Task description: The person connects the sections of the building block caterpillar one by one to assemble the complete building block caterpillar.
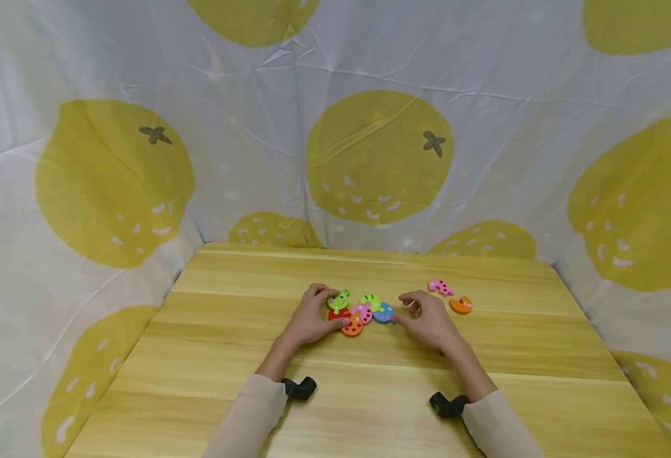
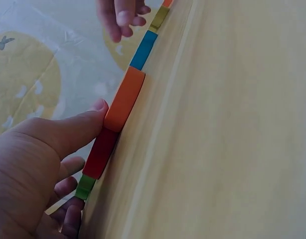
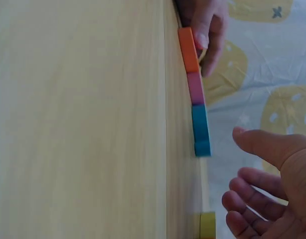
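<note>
A caterpillar jigsaw of chunky pieces lies on the table: a green smiling head (image 1: 338, 300), then red (image 2: 99, 155), orange (image 1: 353, 327), pink (image 1: 362, 314), light green (image 1: 371, 301) and blue (image 1: 383, 313) pieces. My left hand (image 1: 310, 316) spans its left end, thumb against the orange piece's edge and fingers curled round the green head. Beside the blue piece hovers my right hand (image 1: 431, 320); in the right wrist view its thumb and loosely bent fingers stand apart from the jigsaw, holding nothing. A yellow piece (image 3: 208, 225) lies close to those fingers, hidden in the head view.
Farther right lie a loose pink spotted piece (image 1: 441, 287) and an orange piece marked 10 (image 1: 461, 305). The wooden table (image 1: 369, 407) ends at a hanging cloth (image 1: 501, 172) with yellow fruit print, at the back and both sides.
</note>
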`<state>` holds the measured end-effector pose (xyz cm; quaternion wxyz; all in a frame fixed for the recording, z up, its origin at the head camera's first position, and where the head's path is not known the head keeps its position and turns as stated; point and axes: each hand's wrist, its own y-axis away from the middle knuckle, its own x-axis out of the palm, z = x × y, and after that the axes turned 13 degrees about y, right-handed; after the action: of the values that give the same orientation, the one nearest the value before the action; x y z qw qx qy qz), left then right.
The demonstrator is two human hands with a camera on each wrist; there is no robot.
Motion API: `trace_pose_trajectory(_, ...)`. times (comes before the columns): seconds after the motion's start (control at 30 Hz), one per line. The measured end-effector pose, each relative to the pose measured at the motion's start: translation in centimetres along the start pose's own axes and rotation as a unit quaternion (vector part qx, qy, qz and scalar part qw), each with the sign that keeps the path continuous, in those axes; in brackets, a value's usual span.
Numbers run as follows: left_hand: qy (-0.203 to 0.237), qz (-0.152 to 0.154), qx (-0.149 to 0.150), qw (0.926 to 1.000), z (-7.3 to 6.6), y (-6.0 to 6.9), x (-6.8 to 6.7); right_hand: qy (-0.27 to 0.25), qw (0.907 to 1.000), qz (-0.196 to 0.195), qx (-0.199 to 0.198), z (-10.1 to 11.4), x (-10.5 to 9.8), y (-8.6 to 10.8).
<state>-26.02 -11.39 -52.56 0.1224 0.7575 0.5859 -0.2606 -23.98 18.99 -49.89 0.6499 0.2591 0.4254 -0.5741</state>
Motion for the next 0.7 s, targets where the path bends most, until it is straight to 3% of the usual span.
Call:
trace_pose_trajectory(0.2,0.001,0.011,0.006,0.9999,0.1,0.1,-0.2,0.012,0.9999,-0.005,0.002,-2.0,-1.4,0.8)
trace_pose_trajectory(0.47,-0.008,0.059,0.019,0.9980,0.1,0.0,-0.7,0.034,0.9991,0.008,0.025,-4.1,-2.4,1.2)
trace_pose_trajectory(0.7,-0.009,0.065,0.012,0.9978,0.3,0.1,-0.8,0.042,0.9981,0.036,0.029,-4.9,-2.3,1.0)
